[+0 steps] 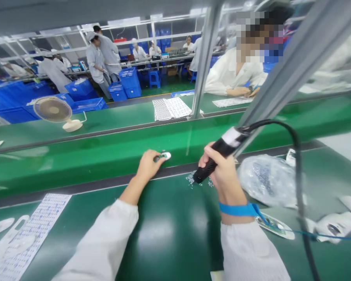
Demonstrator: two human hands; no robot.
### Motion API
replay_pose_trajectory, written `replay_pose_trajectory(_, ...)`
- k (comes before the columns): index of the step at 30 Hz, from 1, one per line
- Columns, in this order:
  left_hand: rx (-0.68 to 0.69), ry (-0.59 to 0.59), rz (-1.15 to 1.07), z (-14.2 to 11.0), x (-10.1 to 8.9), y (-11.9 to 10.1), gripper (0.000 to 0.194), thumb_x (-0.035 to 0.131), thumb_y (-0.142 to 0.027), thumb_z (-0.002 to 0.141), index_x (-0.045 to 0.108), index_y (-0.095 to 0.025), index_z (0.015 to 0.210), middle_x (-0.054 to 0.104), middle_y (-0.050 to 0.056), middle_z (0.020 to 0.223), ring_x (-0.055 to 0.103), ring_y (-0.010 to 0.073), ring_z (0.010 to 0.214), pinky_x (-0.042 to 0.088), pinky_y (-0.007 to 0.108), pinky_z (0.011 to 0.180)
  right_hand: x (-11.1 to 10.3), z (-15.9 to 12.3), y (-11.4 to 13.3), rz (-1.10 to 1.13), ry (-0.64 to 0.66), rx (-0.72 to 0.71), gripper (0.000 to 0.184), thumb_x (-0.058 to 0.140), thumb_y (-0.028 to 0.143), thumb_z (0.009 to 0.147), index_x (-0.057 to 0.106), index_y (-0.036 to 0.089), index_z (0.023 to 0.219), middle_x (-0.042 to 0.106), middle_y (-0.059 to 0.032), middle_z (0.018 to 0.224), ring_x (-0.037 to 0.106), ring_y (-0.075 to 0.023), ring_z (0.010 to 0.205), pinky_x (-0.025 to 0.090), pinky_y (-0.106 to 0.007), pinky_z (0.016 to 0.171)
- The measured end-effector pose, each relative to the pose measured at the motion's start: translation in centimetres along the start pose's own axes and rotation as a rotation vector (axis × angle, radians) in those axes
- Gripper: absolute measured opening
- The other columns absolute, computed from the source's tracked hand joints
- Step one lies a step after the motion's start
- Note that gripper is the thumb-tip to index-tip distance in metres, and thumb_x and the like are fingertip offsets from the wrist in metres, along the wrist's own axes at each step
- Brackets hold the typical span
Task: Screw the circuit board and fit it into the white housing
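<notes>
1. Two bare hands are in my head view. The left hand (148, 167) pinches a small white-and-green part (165, 155) near the counter's far edge, beside the green conveyor belt (84, 160); the fingers cover part of it, so I cannot tell its full shape.

2. One black power screwdriver (220, 151) is gripped in the right hand (222, 168), fingers wrapped round the barrel. It slants down to the left, its lower end by scattered small screws (190, 178). I cannot make out a bit, or whether that end touches the counter (163, 238); the tool and hand hide some of the screws.

3. Several things lie to the right: a clear plastic bag (261, 177) with blurred contents, a white shell with a green board (276, 226), partly behind the blue wrist strap (236, 209), and white housings (336, 224), some cut off by my frame. A black cable (298, 175) crosses in front.

4. Some white pieces (11, 238) overlap a printed sheet (48, 214) on the left; both run out of frame.
</notes>
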State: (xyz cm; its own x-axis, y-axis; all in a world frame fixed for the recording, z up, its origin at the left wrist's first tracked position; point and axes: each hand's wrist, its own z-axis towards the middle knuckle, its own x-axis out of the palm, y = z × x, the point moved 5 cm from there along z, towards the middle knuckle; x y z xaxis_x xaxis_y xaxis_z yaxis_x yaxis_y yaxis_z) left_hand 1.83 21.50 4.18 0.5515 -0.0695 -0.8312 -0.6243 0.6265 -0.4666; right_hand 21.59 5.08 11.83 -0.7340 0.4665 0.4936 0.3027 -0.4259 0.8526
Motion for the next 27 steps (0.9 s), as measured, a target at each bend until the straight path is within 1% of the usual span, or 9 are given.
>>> replay_pose_trajectory(4,-0.048,-0.022,0.085,7.7,1.2,1.9,0.025,0.067,-0.040,0.092,0.071,-0.016,0.097,0.067,0.010,0.095,0.063,0.0255,0.094,0.051,0.038,0.089,0.2,0.0,-1.1,0.029,0.033,0.050,0.021,0.082,0.030,0.075,0.064,0.020,0.079,0.056,0.0036,0.053,0.053,-0.0149,0.045,0.046,-0.028,0.048)
replay_pose_trajectory(7,-0.061,-0.020,0.129,10.0,2.6,2.5,0.029,0.065,-0.041,0.092,0.069,-0.017,0.108,0.068,0.011,0.102,0.063,0.0272,0.100,0.050,0.040,0.093,0.1,0.0,-1.0,0.057,0.021,0.053,0.021,0.082,0.030,0.076,0.063,0.020,0.079,0.055,0.0038,0.054,0.052,-0.0148,0.046,0.045,-0.028,0.049)
replay_pose_trajectory(10,-0.034,-0.011,0.145,10.0,3.2,2.7,0.047,0.064,-0.045,0.092,0.059,-0.019,0.131,0.066,0.013,0.124,0.061,0.0299,0.116,0.047,0.043,0.102,-0.2,0.1,-0.6,0.059,0.008,0.054,0.021,0.081,0.030,0.076,0.063,0.020,0.078,0.055,0.0034,0.054,0.053,-0.0149,0.047,0.045,-0.028,0.050)
replay_pose_trajectory(12,-0.009,-0.011,0.148,9.3,2.9,2.8,0.059,0.063,-0.049,0.092,0.050,-0.020,0.142,0.058,0.014,0.141,0.054,0.0316,0.128,0.044,0.045,0.107,-0.3,0.1,-0.4,0.063,0.009,0.056,0.021,0.082,0.031,0.076,0.064,0.019,0.078,0.055,0.0033,0.053,0.053,-0.0151,0.047,0.045,-0.029,0.051)
replay_pose_trajectory(14,0.000,-0.020,0.156,8.3,2.0,3.3,0.063,0.061,-0.049,0.093,0.044,-0.020,0.146,0.053,0.014,0.147,0.051,0.0317,0.134,0.043,0.046,0.110,-0.4,0.1,-0.4,0.068,0.007,0.057,0.022,0.082,0.032,0.076,0.064,0.020,0.079,0.056,0.0031,0.054,0.053,-0.0152,0.047,0.045,-0.029,0.051)
replay_pose_trajectory(16,-0.006,-0.021,0.171,7.1,1.1,3.9,0.060,0.060,-0.047,0.094,0.046,-0.018,0.145,0.058,0.014,0.142,0.055,0.0306,0.129,0.045,0.046,0.107,-0.4,0.1,-0.4,0.071,0.006,0.057,0.022,0.082,0.032,0.075,0.064,0.020,0.079,0.056,0.0030,0.054,0.053,-0.0152,0.047,0.045,-0.029,0.051)
replay_pose_trajectory(19,0.001,0.015,0.205,6.0,0.5,4.3,0.045,0.060,-0.043,0.093,0.058,-0.019,0.131,0.069,0.011,0.125,0.064,0.0285,0.114,0.050,0.042,0.100,-0.3,0.1,-0.5,0.077,0.015,0.059,0.024,0.084,0.033,0.074,0.064,0.019,0.078,0.056,0.0031,0.054,0.052,-0.0149,0.047,0.046,-0.029,0.051)
replay_pose_trajectory(23,0.036,0.067,0.286,6.3,1.4,2.9,0.028,0.054,-0.038,0.097,0.068,-0.022,0.116,0.072,0.008,0.114,0.066,0.0268,0.104,0.052,0.039,0.094,-0.2,0.1,-0.4,0.069,0.009,0.056,0.023,0.082,0.032,0.075,0.064,0.019,0.078,0.057,0.0026,0.053,0.052,-0.0150,0.047,0.046,-0.029,0.051)
replay_pose_trajectory(27,0.056,0.122,0.405,7.8,2.6,0.8,0.030,0.042,-0.029,0.102,0.071,-0.021,0.104,0.071,0.010,0.098,0.065,0.0264,0.095,0.051,0.037,0.086,-0.3,0.1,-0.1,0.069,0.000,0.047,0.022,0.082,0.032,0.076,0.064,0.019,0.078,0.056,0.0028,0.053,0.052,-0.0148,0.047,0.046,-0.029,0.051)
